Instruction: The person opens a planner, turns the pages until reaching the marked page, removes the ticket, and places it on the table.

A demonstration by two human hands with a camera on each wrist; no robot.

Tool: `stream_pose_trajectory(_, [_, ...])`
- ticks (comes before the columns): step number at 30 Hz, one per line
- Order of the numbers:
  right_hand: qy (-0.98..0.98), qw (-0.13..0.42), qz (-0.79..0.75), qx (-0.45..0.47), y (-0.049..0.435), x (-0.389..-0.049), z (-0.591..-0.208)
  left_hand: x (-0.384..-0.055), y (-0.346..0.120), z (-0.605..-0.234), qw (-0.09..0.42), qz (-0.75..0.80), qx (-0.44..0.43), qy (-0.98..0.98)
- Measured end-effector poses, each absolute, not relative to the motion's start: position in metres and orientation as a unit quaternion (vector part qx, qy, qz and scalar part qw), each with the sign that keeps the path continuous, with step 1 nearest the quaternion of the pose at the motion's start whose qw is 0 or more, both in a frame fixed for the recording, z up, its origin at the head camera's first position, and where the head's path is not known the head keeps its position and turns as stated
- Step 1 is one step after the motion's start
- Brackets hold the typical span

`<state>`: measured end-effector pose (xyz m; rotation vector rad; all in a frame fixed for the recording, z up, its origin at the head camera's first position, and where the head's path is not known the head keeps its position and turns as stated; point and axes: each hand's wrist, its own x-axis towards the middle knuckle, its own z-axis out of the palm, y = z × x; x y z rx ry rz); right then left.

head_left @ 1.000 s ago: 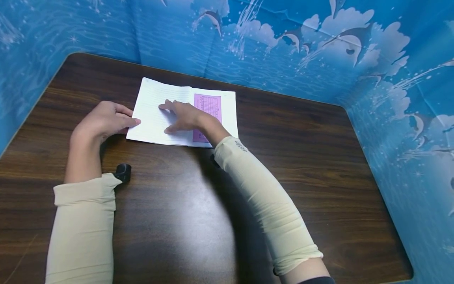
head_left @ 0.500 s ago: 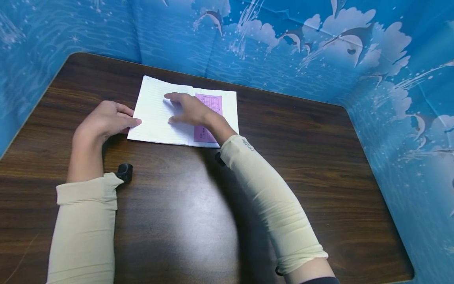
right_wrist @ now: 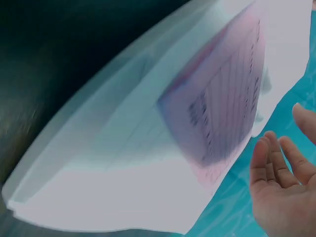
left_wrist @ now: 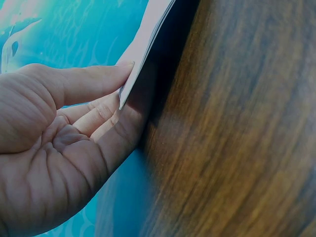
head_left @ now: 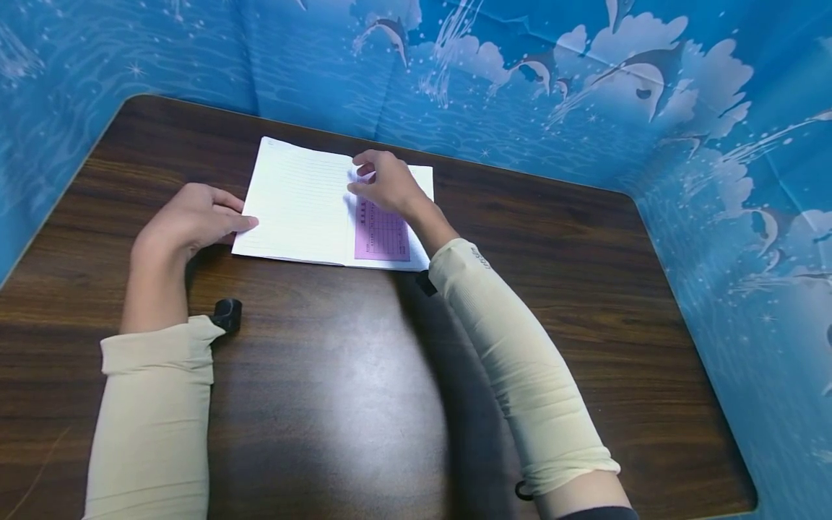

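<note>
An open notebook (head_left: 299,206) with lined white pages lies near the table's back edge. On its right page is a pink printed slip (head_left: 382,238), its upper part hidden by my right hand (head_left: 388,182). That hand hovers over the slip beside the fold, fingers loosely bent; the right wrist view shows nothing between the fingers (right_wrist: 259,173). My left hand (head_left: 188,222) pinches the notebook's lower left edge. Thumb on top and fingers beneath the pages (left_wrist: 140,59) show in the left wrist view.
The dark wood-grain table (head_left: 312,375) extends to the front and right. A blue curtain (head_left: 312,65) printed with dolphins hangs behind it and at the side. Cream sleeves (head_left: 156,426) cover both forearms, with a small black device (head_left: 227,315) at the left wrist.
My right hand has moved rightward from above the left page to above the pink slip, and its fingers have drawn closer together. My left hand and the notebook have stayed nearly still.
</note>
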<state>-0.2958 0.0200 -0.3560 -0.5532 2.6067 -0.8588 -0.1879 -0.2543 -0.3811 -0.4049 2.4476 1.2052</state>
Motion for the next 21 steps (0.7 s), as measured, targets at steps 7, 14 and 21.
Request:
stream_pose_trajectory(7, [0.927, 0.174, -0.288, -0.167, 0.031, -0.299, -0.353, -0.188, -0.255, -0.382, 0.192, 0.430, -0.138, 0.871])
stream_pose_trajectory(14, [0.916, 0.177, -0.350, -0.082, 0.046, -0.304, -0.357, -0.187, -0.255, -0.382, 0.193, 0.430, -0.138, 0.871])
stream_pose_trajectory(21, [0.917, 0.172, -0.359, -0.009, 0.057, -0.307, -0.357, -0.187, -0.256, -0.382, 0.191, 0.430, -0.135, 0.872])
